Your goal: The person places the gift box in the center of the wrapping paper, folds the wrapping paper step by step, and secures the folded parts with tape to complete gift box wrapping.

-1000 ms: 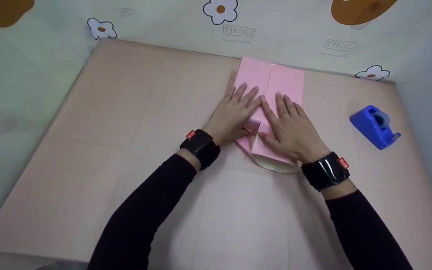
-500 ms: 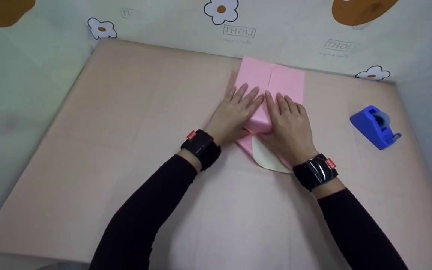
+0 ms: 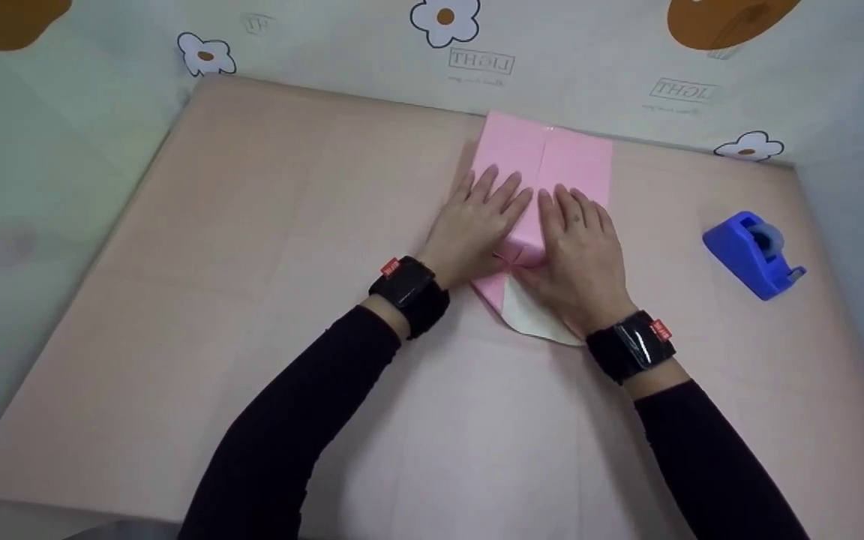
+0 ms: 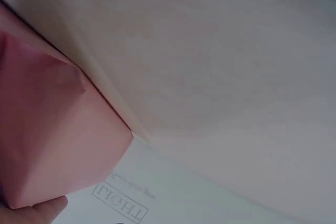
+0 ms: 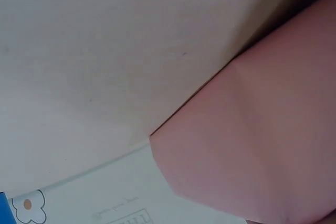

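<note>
A flattened pink paper tube [image 3: 580,161] with a lengthwise seam and pale inside lies at the table's far edge. My left hand [image 3: 469,229] lies on its left side, fingers spread over the top, thumb at the near opening. On the other side my right hand [image 3: 586,255] holds it, fingers on top and thumb tucked under the upper layer. Between the thumbs that layer is drawn up in creases; the pale lower flap shows below. In the left wrist view the pink paper [image 4: 63,135] bulges, with a fingertip [image 4: 50,209] at its edge. The right wrist view shows its right side [image 5: 226,140].
A blue tape dispenser [image 3: 739,251] with a roll of tape stands to the right on the cloth-covered table [image 3: 267,247]. A pale curtain [image 3: 342,45] printed with flowers and lettering hangs right behind the table's far edge. Black bands circle both wrists.
My right hand has shifted left, its thumb moving in toward the left thumb. The upper layer at the near end has been drawn up and creased, baring the pale flap. The left hand has barely moved.
</note>
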{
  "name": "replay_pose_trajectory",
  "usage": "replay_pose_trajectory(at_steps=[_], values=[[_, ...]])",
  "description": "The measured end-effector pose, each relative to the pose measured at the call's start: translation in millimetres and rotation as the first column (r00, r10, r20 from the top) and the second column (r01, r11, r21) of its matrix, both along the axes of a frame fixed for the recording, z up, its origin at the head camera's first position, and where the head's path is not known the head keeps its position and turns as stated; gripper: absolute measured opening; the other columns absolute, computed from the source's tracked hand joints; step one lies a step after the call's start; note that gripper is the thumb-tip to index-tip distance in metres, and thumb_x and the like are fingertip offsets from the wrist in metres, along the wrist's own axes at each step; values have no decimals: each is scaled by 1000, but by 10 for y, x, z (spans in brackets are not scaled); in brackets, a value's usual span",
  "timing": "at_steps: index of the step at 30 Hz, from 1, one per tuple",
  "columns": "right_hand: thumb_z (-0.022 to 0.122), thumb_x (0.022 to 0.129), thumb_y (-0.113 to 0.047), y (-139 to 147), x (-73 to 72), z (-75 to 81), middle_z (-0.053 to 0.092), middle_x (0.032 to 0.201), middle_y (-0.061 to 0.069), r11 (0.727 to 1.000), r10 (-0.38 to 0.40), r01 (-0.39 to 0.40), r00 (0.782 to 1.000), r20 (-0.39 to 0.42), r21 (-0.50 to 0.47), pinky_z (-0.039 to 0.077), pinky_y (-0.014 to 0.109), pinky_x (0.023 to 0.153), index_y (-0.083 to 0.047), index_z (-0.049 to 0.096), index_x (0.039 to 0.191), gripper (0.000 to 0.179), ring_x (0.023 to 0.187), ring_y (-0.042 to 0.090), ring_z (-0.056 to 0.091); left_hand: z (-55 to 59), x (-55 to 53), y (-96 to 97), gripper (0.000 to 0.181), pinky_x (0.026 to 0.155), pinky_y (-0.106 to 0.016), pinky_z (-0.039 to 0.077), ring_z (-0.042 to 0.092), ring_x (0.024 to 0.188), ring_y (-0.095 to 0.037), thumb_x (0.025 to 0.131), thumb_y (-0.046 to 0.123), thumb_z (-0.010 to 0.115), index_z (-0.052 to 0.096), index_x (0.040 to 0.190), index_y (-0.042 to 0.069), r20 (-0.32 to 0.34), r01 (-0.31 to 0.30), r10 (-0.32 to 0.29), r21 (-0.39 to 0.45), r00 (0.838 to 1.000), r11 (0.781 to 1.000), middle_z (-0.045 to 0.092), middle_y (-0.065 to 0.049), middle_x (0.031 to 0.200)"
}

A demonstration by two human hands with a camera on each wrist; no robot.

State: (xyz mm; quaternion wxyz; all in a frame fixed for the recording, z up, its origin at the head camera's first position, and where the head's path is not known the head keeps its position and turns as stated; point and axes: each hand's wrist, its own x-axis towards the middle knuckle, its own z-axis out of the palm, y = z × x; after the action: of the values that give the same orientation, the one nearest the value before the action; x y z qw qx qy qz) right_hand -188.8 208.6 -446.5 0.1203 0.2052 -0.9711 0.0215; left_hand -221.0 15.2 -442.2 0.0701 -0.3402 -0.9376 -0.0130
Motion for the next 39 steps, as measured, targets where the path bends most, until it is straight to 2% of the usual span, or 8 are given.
replay_pose_trajectory(at_steps=[4,9,20,26,33,39], values=[[69,79,-66,5,-19,25,40,156,28,1000,16,-16,1000,11,20,29,56,121,-1,33,156,107,144,44,37,25,-12,17,94,125,-59,24,29,152,-43,89,57,68,26,161,14,-2,-9,9,-9,1000,1000,31,-15,165],[65,82,-72,-20,-9,3,41,156,27,1000,1,-1,1000,-4,-2,30,55,122,-1,34,156,107,145,44,38,16,-7,-5,100,125,-58,23,26,154,-41,87,61,69,22,162,16,-3,-6,6,-38,1000,999,28,-14,167],[69,83,-67,-9,-6,-4,43,154,27,1000,-10,10,1000,-23,-7,31,55,121,0,38,153,102,143,44,40,-2,-14,23,100,122,-57,31,34,150,-43,87,69,62,20,163,17,-90,5,-13,-83,996,997,35,-16,164],[69,82,-67,-8,-5,-19,44,153,29,1000,-8,8,1000,-28,-11,32,55,121,3,40,151,103,143,44,41,-10,-1,26,97,123,-60,27,30,151,-46,91,68,56,15,164,18,-88,25,-35,-109,996,994,31,-19,165],[71,77,-68,-8,-15,-43,47,150,30,1000,3,-4,998,-64,-16,35,56,119,4,45,148,104,141,45,44,-12,19,15,99,124,-61,25,27,152,-46,91,64,61,13,164,18,-82,32,-42,-117,996,993,28,-19,166],[73,80,-65,-11,-12,-59,48,150,31,1000,9,-10,996,-84,-15,35,57,119,5,45,147,101,141,45,45,10,26,6,102,124,-60,25,27,152,-46,89,64,64,13,164,18,-70,33,-41,-119,997,992,27,-19,166]])
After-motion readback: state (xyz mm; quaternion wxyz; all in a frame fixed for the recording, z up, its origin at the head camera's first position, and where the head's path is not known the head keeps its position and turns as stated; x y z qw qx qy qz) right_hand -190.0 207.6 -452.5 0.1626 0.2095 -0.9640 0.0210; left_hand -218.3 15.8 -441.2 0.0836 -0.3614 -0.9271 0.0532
